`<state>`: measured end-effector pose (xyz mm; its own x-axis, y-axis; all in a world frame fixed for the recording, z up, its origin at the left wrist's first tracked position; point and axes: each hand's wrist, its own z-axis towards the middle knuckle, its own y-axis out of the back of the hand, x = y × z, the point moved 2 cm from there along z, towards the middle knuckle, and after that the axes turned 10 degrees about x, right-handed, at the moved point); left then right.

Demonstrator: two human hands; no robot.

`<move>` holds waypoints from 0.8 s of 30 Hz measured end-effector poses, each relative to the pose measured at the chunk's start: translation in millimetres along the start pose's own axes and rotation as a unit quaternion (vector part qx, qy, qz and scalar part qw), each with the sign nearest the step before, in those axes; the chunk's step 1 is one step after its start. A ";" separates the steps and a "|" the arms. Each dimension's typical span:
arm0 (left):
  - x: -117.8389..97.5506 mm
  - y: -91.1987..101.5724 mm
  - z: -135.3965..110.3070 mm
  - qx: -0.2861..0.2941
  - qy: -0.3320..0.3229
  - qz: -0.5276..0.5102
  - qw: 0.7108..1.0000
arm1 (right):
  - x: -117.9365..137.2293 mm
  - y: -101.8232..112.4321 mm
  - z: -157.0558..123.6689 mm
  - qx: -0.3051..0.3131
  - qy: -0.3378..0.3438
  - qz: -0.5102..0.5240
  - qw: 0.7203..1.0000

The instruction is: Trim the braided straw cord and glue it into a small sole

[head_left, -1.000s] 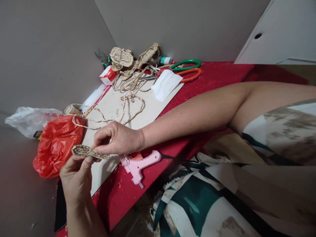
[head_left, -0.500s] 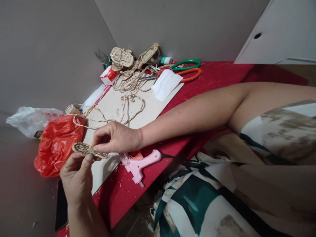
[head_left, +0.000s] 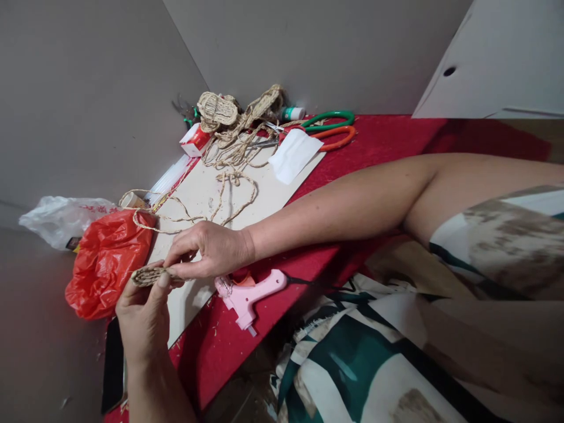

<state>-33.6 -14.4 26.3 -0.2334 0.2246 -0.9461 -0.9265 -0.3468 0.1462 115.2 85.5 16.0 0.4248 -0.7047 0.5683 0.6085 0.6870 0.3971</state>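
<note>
A small flat woven straw piece (head_left: 147, 275) is held over the near end of a pale board (head_left: 229, 194). My left hand (head_left: 143, 317) grips it from below, thumb and fingers closed on its edge. My right hand (head_left: 207, 249) pinches the same piece from above on its right side. A pink glue gun (head_left: 249, 294) lies on the red tablecloth (head_left: 379, 141) just right of my hands. Loose straw braid (head_left: 220, 205) trails across the board behind my right hand.
A red plastic bag (head_left: 103, 261) and a clear plastic bag (head_left: 61, 217) lie at the left. At the far end are a heap of braid with a woven oval (head_left: 218, 108), a red and white box (head_left: 194, 140), a white paper slip (head_left: 293, 154), and green and orange scissors (head_left: 330, 126).
Both hands have brought the woven piece closer together and slightly right; it now shows shorter, more covered by my fingers. The view has shifted a little downward.
</note>
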 end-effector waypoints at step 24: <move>0.5 17.0 12.0 -0.078 0.023 -0.160 0.984 | 42.4 42.4 -55.2 0.367 -0.219 -0.151 0.891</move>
<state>-53.0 -9.3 31.7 0.0797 0.3057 -0.9488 -0.8932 -0.4006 -0.2042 196.0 75.0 17.1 -0.0851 -0.8505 0.5190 -0.0202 0.5222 0.8526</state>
